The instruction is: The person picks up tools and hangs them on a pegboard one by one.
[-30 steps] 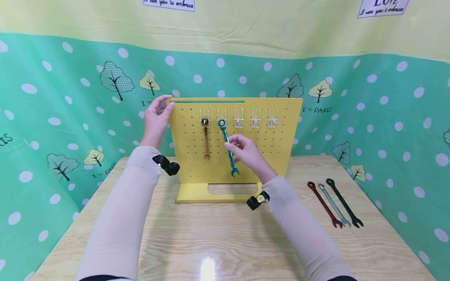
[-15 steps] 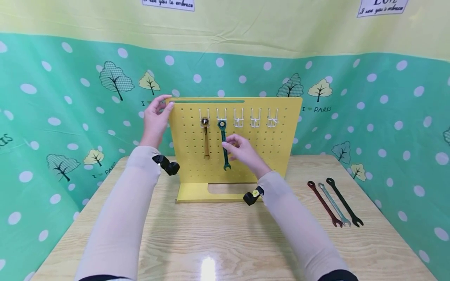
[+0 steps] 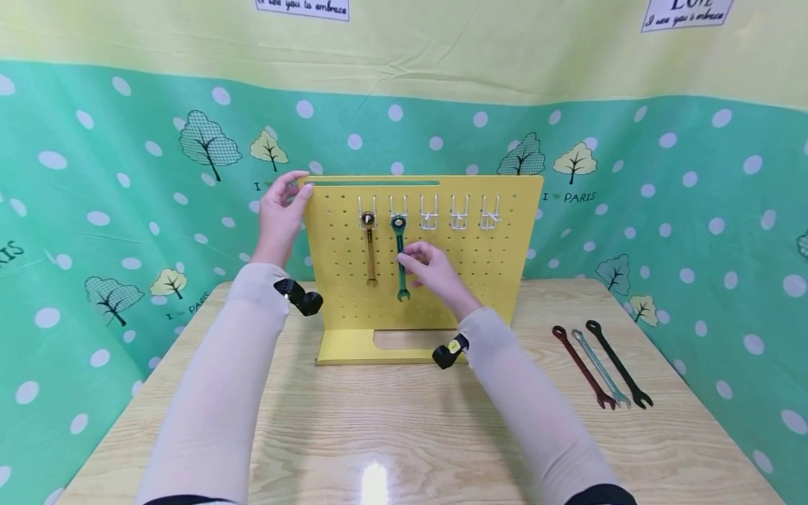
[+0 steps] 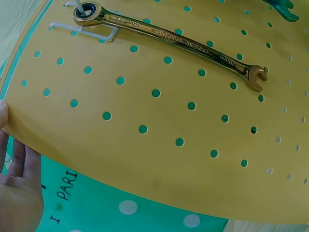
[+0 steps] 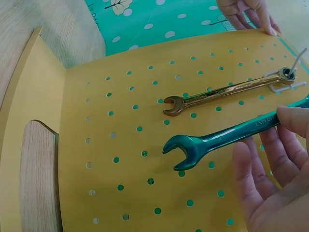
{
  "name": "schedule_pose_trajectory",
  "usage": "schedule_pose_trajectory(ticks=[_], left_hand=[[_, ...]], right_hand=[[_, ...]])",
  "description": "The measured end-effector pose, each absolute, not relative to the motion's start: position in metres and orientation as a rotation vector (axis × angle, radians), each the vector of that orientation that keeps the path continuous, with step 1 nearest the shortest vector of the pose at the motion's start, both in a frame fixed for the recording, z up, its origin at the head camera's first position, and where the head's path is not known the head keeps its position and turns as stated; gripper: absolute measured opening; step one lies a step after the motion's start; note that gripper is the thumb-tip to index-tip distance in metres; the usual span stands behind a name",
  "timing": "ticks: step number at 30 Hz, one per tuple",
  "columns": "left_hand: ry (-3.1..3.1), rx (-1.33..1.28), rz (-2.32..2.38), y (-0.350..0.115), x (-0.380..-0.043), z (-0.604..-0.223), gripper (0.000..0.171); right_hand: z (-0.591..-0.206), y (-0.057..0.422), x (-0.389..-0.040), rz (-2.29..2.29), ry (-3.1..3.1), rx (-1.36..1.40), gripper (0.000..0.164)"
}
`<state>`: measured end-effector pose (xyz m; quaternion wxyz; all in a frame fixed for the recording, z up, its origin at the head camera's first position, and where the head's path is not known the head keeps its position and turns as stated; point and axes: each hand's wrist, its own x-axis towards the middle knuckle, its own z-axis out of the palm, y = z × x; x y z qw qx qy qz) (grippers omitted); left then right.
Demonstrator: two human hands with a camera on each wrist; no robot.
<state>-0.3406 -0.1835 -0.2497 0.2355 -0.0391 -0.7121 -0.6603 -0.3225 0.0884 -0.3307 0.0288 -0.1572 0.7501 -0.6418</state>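
My right hand pinches the shaft of a green combination wrench between thumb and fingers. The wrench hangs nearly upright in front of the yellow pegboard, its ring end at the second white hook and its open jaw downward. On the first hook, to its left, hangs a gold combination wrench by its ring. My left hand grips the pegboard's upper left corner, thumb on the front face and the other fingers toward the back, as the left wrist view shows.
Three more white hooks line the board to the right. On the wooden table at right lie a red wrench, a silver wrench and a black wrench. A patterned curtain surrounds the table.
The green wrench has swung from a slant to nearly upright, its lower end moving left. My right hand has shifted slightly left with it; the left hand stays at the corner.
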Motion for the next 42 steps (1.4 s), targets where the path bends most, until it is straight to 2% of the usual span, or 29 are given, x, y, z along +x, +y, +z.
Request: schedule_pose_trajectory(ticks=[20,29,42], left_hand=[[-1.944,-0.111,-1.828,-0.186,-0.34,-0.251,0.037],[-1.948,-0.101,-1.829,-0.183,-0.338,-0.249,0.036],[-1.949,-0.112,-1.822,-0.184,-0.339,-0.25,0.037]], right_hand=[[-0.339,0.099,-0.315,-2.0,2.366,-0.591,0.031],[-0.337,0.111,-0.305,-1.913,2.399,-0.634,0.041],[-0.343,0.137,-0.303,-1.827,2.43,-0.577,0.043]])
